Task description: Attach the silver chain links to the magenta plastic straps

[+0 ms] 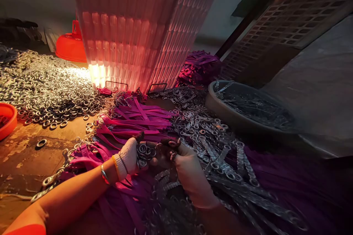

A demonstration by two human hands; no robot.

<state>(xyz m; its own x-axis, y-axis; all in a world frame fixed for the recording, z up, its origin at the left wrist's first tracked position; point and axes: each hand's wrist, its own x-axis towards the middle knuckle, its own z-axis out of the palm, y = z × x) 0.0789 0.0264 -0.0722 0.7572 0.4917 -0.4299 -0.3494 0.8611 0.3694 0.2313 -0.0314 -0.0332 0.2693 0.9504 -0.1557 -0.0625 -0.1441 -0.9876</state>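
My left hand (129, 158), in a white glove with dark fingertips, is closed around a small bunch of metal rings (146, 152). My right hand (190, 170), gloved the same way, is pinched just to the right of it, with what looks like a single ring (173, 144) at its fingertips. Shadow hides exactly how the fingers meet. Beneath and beyond both hands lie purple straps (140, 117) with metal rings at their left ends. Silver patterned strips (217, 147) with ring ends spread to the right of my right hand.
A large heap of loose rings (55, 88) lies at the back left under a lit red lamp (72, 47). Translucent ribbed panels (124, 33) stand behind the straps. A basin (248, 117) of strips sits at right, an orange bowl (12, 119) at the left edge.
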